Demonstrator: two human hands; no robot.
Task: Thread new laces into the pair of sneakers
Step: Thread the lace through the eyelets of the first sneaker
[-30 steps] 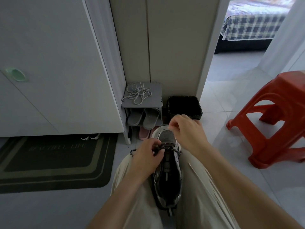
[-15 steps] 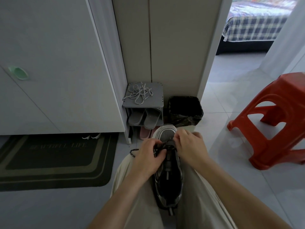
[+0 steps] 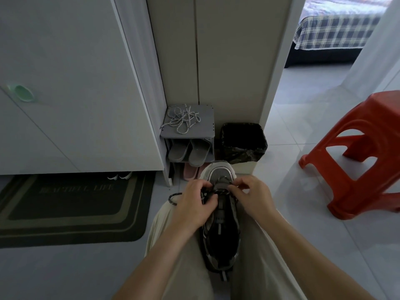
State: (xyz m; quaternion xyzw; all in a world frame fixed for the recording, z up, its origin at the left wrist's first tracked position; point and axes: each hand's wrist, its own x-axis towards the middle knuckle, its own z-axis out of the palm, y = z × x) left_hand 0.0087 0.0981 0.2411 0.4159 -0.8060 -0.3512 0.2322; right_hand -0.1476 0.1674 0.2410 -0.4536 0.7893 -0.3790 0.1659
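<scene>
Fingers of the left hand (image 3: 192, 210) and right hand (image 3: 253, 195) pinched a speckled cord lace (image 3: 219, 192) on the mesh sneaker (image 3: 220, 241) wedged between the knees. Pale laces (image 3: 181, 120) lay tangled on a square rack (image 3: 206, 124).

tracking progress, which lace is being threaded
The dark lace across the sneaker, pinched by left hand and right hand; the pale laces lie loose on the grey shoe rack.
</scene>
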